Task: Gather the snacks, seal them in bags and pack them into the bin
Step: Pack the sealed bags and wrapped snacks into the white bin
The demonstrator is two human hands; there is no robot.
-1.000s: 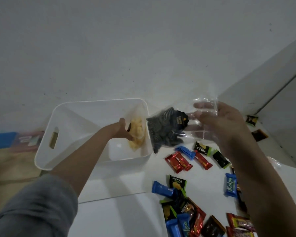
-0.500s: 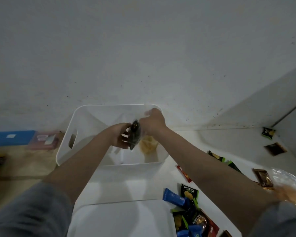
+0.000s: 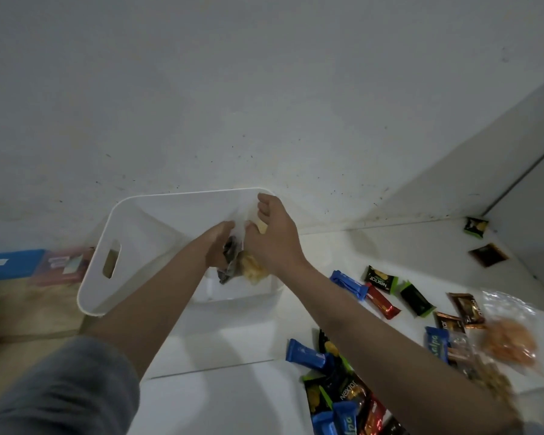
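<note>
Reaching inside the white bin (image 3: 170, 205), both hands are gripping the dark-snack bag (image 3: 230, 260) — left hand (image 3: 217, 246), right hand (image 3: 274, 237) — seemingly standing it beside the yellow-snack bag (image 3: 253, 270).

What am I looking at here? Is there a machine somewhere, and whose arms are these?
No machine: these are a person's own arms, filmed by a camera worn on the head, looking forward and down. Both hands reach into a white bin standing on a white surface by the wall. The left hand and right hand together hold a clear bag of dark snacks, lowering it beside a bag of yellow snacks already inside. To the right lie loose wrapped snacks in blue, red, green and brown, plus a bag of orange snacks not yet packed.
</note>
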